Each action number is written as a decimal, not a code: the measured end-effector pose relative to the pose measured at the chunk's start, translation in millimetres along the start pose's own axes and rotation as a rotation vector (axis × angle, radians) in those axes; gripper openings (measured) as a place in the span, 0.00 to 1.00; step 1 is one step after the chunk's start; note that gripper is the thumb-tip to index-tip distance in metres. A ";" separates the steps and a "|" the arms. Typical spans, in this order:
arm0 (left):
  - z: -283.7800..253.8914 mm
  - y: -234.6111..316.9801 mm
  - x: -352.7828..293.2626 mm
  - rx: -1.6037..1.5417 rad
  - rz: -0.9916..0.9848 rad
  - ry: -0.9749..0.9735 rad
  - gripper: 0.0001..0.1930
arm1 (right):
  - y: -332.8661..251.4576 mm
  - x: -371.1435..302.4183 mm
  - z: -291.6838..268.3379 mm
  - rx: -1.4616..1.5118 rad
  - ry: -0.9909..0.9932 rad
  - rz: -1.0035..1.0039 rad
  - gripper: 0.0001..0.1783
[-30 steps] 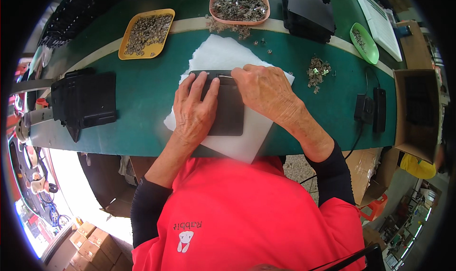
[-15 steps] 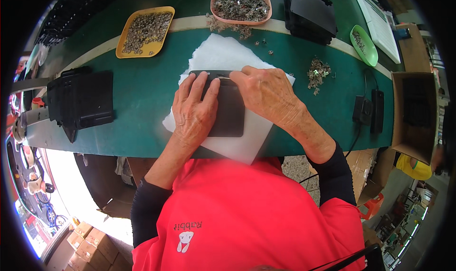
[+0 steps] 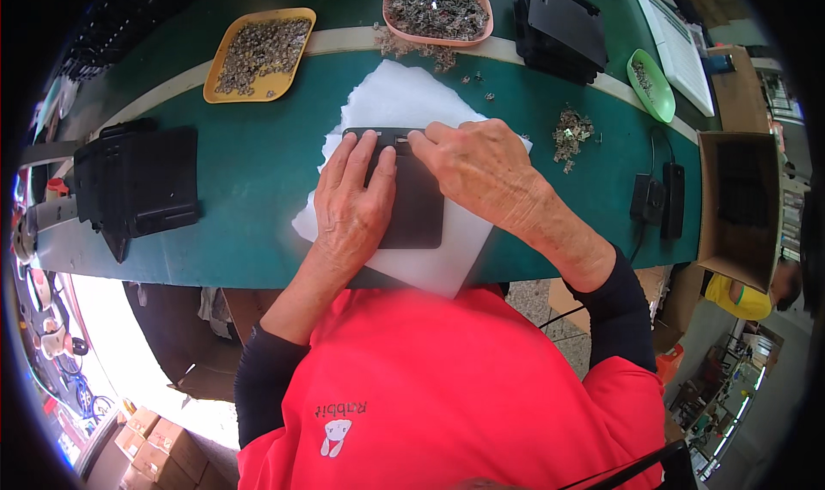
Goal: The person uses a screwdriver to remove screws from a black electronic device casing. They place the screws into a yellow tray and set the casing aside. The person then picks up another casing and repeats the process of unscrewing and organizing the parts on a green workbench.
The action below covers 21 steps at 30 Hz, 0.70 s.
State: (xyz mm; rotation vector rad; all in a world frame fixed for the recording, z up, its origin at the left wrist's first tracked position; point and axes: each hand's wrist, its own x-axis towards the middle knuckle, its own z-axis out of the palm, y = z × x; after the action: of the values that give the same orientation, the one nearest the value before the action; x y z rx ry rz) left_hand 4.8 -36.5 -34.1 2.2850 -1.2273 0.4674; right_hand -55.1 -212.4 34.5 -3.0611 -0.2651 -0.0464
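A flat black plastic panel (image 3: 418, 206) lies on a sheet of white foam (image 3: 411, 91) in front of me. My left hand (image 3: 352, 194) rests flat on the panel's left side, its fingers stretched toward the far edge. At that far edge, right of the left fingertips, my right hand (image 3: 477, 164) is closed in a pinch. A small light-coloured bit shows by a slot at its fingertips, too small to name. The right hand's curled fingers hide the panel's far right corner.
Small metal parts fill a yellow tray (image 3: 230, 82), a pink tray (image 3: 437, 41) and a green tray (image 3: 662, 103); a loose heap (image 3: 571, 135) lies at right. Black panels are stacked at left (image 3: 142, 185) and far right (image 3: 563, 30). Black adapters (image 3: 673, 200) and a cardboard box (image 3: 741, 258) sit at right.
The right hand's fingertips have shifted slightly left along the panel's far edge, still pinched. My left hand stays on the panel. The view has turned slightly.
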 end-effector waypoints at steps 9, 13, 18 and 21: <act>0.9 0.7 1.4 -0.020 0.048 0.022 0.15 | -6.1 19.2 -22.7 -0.049 -0.131 -0.142 0.03; 0.9 0.3 2.0 -0.033 0.043 0.023 0.14 | -10.0 20.6 -24.8 0.029 0.104 -0.249 0.02; 2.1 1.6 1.3 -0.007 -0.002 0.030 0.17 | -14.8 27.2 -35.4 -0.060 -0.127 -0.125 0.04; 1.3 0.1 -4.1 -0.063 -0.015 0.044 0.18 | -16.0 24.2 -44.0 -0.053 -0.215 -0.013 0.06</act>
State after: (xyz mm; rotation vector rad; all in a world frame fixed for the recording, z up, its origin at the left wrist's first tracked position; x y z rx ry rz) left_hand 2.6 -34.5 -37.3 2.2180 -1.1862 0.4645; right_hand -35.0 -195.6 80.3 -3.1172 -0.3004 0.2815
